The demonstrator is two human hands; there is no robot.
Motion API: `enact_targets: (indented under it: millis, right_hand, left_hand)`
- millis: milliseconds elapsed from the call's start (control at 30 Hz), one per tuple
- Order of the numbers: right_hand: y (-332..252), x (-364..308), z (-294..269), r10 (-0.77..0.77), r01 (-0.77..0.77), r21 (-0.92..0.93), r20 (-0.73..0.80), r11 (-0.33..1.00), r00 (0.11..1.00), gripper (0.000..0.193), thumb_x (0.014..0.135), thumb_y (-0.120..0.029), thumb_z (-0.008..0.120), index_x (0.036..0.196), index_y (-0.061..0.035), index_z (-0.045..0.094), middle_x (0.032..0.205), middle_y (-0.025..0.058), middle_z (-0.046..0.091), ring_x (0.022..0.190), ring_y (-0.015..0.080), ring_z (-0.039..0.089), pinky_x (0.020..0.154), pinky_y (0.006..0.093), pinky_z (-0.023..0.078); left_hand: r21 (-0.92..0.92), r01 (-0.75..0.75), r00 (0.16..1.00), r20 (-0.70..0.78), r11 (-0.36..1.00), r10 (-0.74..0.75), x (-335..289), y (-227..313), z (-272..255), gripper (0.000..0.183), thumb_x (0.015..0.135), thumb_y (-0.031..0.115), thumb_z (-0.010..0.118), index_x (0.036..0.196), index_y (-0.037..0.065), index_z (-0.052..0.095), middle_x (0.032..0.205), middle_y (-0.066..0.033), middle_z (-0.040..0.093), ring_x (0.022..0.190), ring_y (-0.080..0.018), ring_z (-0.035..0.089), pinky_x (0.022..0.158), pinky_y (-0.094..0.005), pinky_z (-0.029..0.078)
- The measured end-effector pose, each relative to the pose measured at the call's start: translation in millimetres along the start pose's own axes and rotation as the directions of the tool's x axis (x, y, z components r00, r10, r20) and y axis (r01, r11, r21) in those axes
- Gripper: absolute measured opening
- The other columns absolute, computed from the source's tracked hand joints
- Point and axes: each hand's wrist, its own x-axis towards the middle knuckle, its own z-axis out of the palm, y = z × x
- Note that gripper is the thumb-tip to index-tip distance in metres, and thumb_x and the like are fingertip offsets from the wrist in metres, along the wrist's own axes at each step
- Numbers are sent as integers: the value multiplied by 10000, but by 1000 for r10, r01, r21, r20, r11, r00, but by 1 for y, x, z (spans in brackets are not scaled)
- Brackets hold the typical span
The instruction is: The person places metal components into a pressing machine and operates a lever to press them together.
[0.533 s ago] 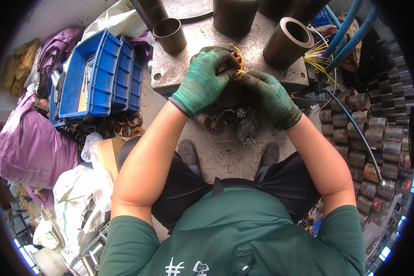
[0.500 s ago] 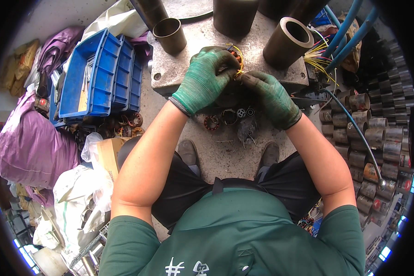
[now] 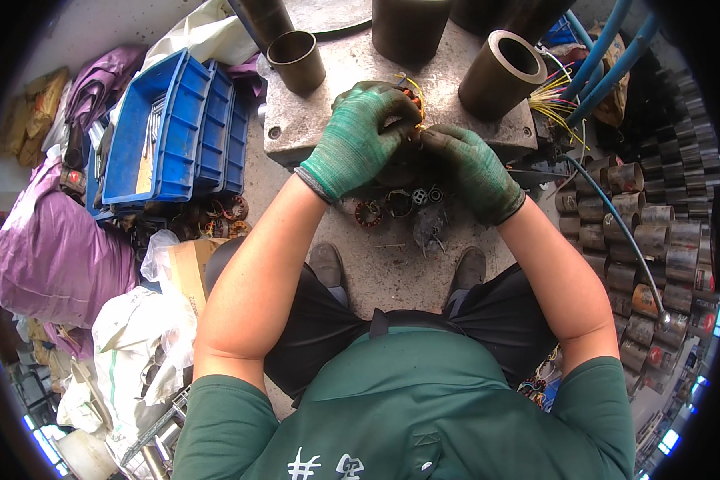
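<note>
Both my hands wear green knit gloves darkened at the fingers. My left hand point(image 3: 358, 132) is closed around a small motor stator point(image 3: 414, 98) with copper-orange windings, held over the front edge of the metal block. Most of the stator is hidden by the glove. A thin yellow wire point(image 3: 412, 82) loops up from it and runs down its right side. My right hand point(image 3: 474, 164) pinches at the lower end of this wire, its fingertips close to the left thumb. The exact grip point is too small to make out.
Dark steel tubes stand on the metal block point(image 3: 288, 128), including a short one point(image 3: 296, 64) and a thick-walled one point(image 3: 504, 74). Blue bins point(image 3: 168, 136) lie at left. Several stator parts point(image 3: 369, 214) rest on the floor. Colored wires point(image 3: 556, 104), blue hoses and stacked metal cylinders point(image 3: 656, 240) are at right.
The yellow wire and the fingertips have shifted very slightly. Both hands keep nearly the same place and hold.
</note>
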Motion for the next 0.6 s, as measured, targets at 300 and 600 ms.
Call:
enact_targets:
  millis: [300, 600]
  right_hand:
    - [1, 2, 0, 13, -14, -26, -20, 1000, 1000, 381, 1060, -211, 616, 1332, 52, 657, 1214, 113, 738, 1073, 168, 725, 966, 311, 595]
    - [3, 2, -1, 14, -14, -49, 1, 999, 1000, 373, 1057, -198, 615, 1324, 55, 667, 1213, 107, 739, 1083, 161, 714, 978, 302, 582]
  left_hand:
    - [-73, 57, 995, 81, 996, -51, -1, 5, -7, 193, 870, 37, 772, 1059, 68, 748, 1080, -135, 718, 1056, -317, 687, 954, -417, 554]
    - [-83, 123, 990, 78, 989, -116, 0, 5, -5, 264, 840, -81, 728, 1075, 40, 735, 1085, -134, 718, 1025, -276, 715, 923, -376, 590]
